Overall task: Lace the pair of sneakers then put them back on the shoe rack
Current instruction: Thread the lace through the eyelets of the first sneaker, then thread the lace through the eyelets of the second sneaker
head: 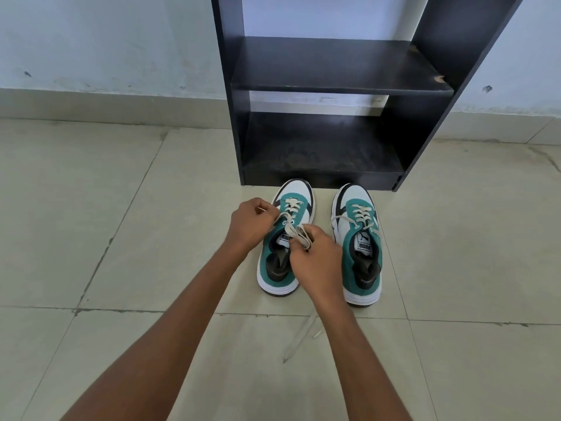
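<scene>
Two green, white and black sneakers stand side by side on the floor, toes toward the black shoe rack (pixel 340 86). Over the left sneaker (pixel 277 268), my left hand (pixel 250 223) pinches one end of its cream lace (pixel 288 221) at the shoe's left side. My right hand (pixel 315 253) grips the other lace end above the tongue. The right sneaker (pixel 359 247) is laced partway, and its loose lace ends hang at the sides. One long end trails on the floor (pixel 299 338) beneath my right forearm.
The rack stands against a pale blue wall (pixel 106 41), with two dark shelves holding nothing; its bottom shelf (pixel 321 150) is dusty. Beige floor tiles (pixel 121 208) spread around the shoes on every side.
</scene>
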